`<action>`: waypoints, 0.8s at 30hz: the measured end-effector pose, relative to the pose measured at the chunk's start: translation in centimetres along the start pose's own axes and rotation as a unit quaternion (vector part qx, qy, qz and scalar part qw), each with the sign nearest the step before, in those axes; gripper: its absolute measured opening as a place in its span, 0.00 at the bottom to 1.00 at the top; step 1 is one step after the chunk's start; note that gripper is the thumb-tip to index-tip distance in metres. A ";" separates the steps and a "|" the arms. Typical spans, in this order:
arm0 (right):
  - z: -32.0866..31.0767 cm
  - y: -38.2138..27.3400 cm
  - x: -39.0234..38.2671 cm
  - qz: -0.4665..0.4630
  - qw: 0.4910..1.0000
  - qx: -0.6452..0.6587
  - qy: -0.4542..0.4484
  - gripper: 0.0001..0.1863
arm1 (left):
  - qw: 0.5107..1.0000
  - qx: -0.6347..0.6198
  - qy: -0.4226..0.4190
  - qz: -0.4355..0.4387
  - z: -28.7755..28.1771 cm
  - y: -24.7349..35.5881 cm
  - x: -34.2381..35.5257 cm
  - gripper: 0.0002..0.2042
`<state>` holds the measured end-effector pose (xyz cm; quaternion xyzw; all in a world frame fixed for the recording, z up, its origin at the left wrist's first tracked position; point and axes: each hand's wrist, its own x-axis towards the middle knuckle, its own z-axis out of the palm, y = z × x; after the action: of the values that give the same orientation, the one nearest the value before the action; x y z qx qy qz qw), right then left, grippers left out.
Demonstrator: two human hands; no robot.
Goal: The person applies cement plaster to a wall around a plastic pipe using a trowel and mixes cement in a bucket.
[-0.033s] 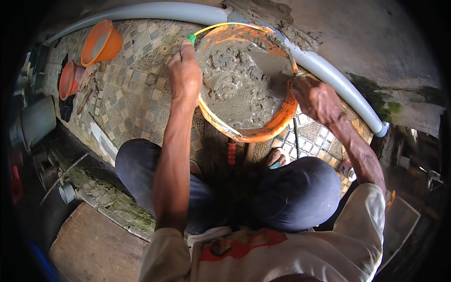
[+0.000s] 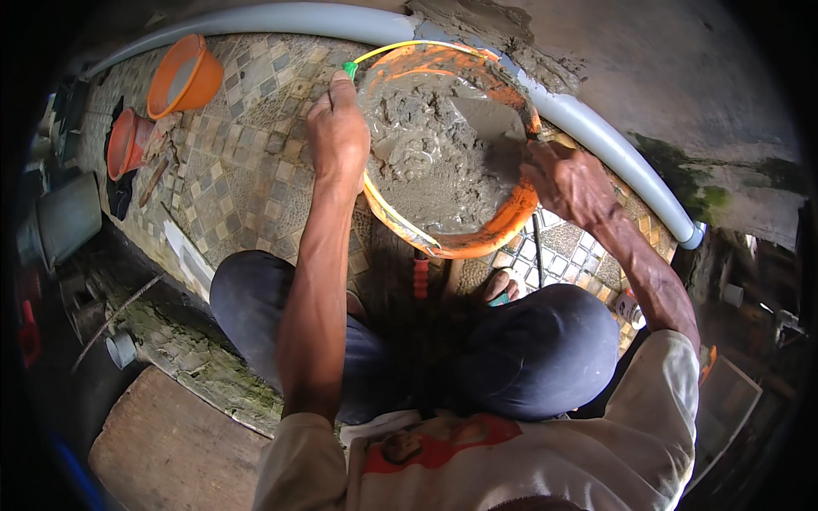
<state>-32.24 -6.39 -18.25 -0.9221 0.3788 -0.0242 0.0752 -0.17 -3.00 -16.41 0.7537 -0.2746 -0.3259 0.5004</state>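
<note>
An orange bucket (image 2: pixel 481 243) of wet grey mortar (image 2: pixel 426 157) stands in front of me. My left hand (image 2: pixel 339 136) is closed on the left side of its rim, the thumb beside the green grip (image 2: pixel 350 70) of the yellow wire handle (image 2: pixel 409 44). At the right rim, my right hand (image 2: pixel 573 183) is closed round a trowel, whose own handle is hidden in the fingers. The trowel's mortar-coated blade (image 2: pixel 490 121) reaches over the mortar near the bucket's far right wall.
A grey pipe (image 2: pixel 588 123) curves behind the bucket along the wall. Left on the patterned tiles are an orange basin (image 2: pixel 183 78) and a smaller red-orange one (image 2: pixel 128 145). A red-handled tool (image 2: pixel 420 277) lies below the bucket. By my right knee stands a small bottle (image 2: pixel 629 308).
The trowel blade shows more plainly above the mortar, and my right hand has shifted slightly left. My left hand stays at the rim.
</note>
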 end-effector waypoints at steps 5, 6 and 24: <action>1.8 -2.9 1.2 -0.052 0.986 0.155 -0.039 0.11 | 1.000 -0.013 0.003 0.008 0.3 -0.6 0.6 0.31; 2.4 -3.4 1.1 -0.053 0.980 0.181 -0.055 0.11 | 1.000 -0.018 0.004 0.012 0.6 -0.6 0.6 0.31; -1.6 -8.5 -2.0 0.077 0.891 0.436 -0.099 0.10 | 1.000 -0.011 -0.009 0.007 0.1 -0.1 0.5 0.30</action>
<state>-27.91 0.75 -15.36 -0.7623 0.3904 -0.0897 0.5083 0.08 -3.41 -16.67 0.7432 -0.2802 -0.3320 0.5088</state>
